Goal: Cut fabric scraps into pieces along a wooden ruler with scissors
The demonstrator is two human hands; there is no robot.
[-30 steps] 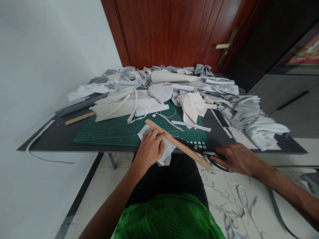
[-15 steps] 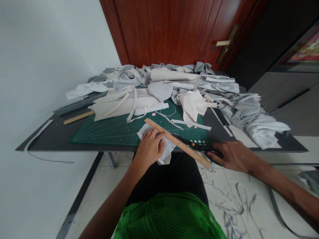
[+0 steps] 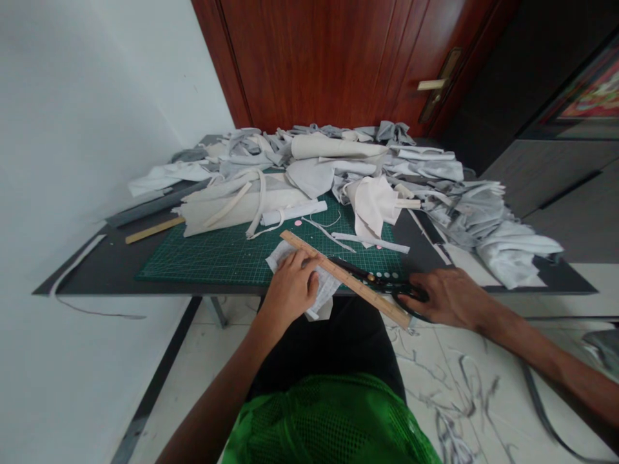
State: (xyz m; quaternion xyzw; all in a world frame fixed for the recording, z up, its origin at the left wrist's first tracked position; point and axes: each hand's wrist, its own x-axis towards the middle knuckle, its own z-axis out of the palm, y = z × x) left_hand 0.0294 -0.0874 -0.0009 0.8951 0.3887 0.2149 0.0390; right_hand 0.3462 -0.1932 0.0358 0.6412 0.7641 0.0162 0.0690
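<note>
My left hand lies on a small white piece of fabric at the near edge of the green cutting mat, fingers curled, fingertips against a wooden ruler. The ruler runs diagonally across the fabric and off the table's front edge. My right hand is closed around the handles of black scissors, whose blades lie on the mat just beyond the ruler, pointing left.
A big heap of white and grey fabric pieces and rolls covers the back and right of the dark table. A second wooden ruler lies left. Red-brown door behind. Fabric strips litter the floor.
My right hand slid left and forward along the table edge, taking hold of the scissors' handles. My left hand stayed on the fabric and ruler.
</note>
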